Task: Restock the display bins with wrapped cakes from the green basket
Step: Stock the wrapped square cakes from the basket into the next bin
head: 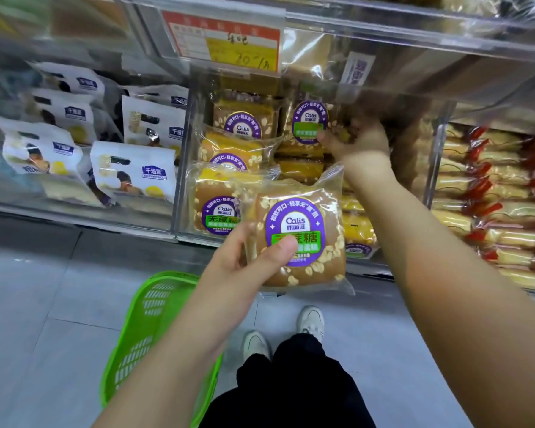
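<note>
I'm pinching a wrapped cake (300, 239) in my left hand (247, 261); my right hand (357, 140), at one o'clock, is gripping another cake (309, 122), risking toppling the bin's stack (238, 156).

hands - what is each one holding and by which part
The left hand pinches a wrapped cake at its left edge, thumb on the label. The right hand grips another wrapped cake by its lower right corner, inside the bin.

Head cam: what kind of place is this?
Most likely a shop's snack aisle: clear bins stacked with wrapped cakes, a price tag on the shelf above, and a green basket on the floor.
</note>
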Demonstrator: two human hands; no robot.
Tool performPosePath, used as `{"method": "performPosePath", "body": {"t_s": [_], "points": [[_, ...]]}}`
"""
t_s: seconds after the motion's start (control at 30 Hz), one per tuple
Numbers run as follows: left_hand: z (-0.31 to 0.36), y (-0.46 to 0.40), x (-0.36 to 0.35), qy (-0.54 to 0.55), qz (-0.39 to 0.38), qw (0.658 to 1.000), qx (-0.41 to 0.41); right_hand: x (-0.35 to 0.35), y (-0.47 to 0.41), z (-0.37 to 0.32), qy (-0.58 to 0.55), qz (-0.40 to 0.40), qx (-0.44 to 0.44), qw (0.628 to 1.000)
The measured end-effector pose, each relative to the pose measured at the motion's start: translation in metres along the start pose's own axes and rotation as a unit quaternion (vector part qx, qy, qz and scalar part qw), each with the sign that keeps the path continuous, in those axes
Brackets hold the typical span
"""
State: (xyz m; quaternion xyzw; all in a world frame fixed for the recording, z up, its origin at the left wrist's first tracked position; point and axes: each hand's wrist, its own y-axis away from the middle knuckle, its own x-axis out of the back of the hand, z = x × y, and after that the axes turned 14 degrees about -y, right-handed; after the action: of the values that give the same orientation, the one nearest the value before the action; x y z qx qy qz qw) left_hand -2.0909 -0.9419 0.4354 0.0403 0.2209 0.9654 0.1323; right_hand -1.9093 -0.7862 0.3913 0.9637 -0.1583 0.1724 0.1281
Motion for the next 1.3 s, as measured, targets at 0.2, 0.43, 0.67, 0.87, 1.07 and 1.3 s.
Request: {"method": "performPosePath", "body": {"t_s": [0.2, 0.43, 0.67, 0.87, 1.07, 1.3], "points": [[-0.001, 0.0, -0.001, -0.002, 0.0, 1.0, -0.007, 0.044, 0.114, -0.005, -0.15, -0.113, -0.015, 0.982], [0.006, 0.003, -0.006, -0.02, -0.009, 0.998, -0.053, 0.052, 0.164, -0.011, -0.304, -0.246, -0.111, 0.914], [-0.003, -0.002, 0.006, -0.093, 0.041, 0.992, -0.079, 0.071, 0.094, 0.005, -0.383, -0.146, -0.203, 0.889], [-0.012, 0.004, 0.014, -0.073, 0.046, 0.988, -0.125, 0.032, 0.038, 0.011, -0.281, -0.137, -0.151, 0.938], [-0.015, -0.002, 0.015, -0.033, 0.045, 0.986, -0.154, -0.001, 0.029, 0.018, -0.058, -0.055, -0.009, 0.997], [-0.02, -0.004, 0.008, 0.021, 0.064, 0.989, -0.133, -0.003, 0.035, 0.016, -0.072, -0.043, 0.019, 0.996]]}}
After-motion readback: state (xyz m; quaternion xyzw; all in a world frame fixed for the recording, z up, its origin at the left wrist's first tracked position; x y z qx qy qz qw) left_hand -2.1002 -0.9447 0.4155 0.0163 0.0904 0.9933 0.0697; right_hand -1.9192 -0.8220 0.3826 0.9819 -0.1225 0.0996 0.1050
